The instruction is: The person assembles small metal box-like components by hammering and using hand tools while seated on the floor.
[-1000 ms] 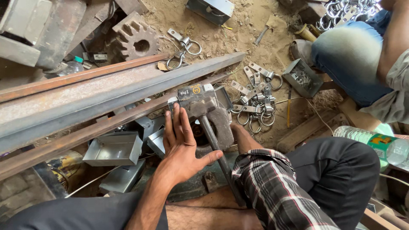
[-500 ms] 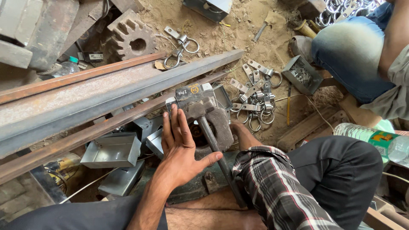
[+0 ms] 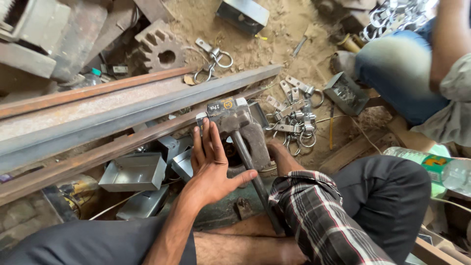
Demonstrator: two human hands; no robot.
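My left hand (image 3: 212,167) lies flat, fingers spread and straight, fingertips pressing on the small sheet-metal box (image 3: 216,115) that sits against the long steel rail (image 3: 122,115); nothing is gripped. The hammer (image 3: 235,122) rests head-down on that same box, its handle running back under my plaid sleeve (image 3: 319,216). My right hand is hidden there, so its fingers I cannot tell. Loose metal clasps with rings (image 3: 294,122) lie just right in the sand.
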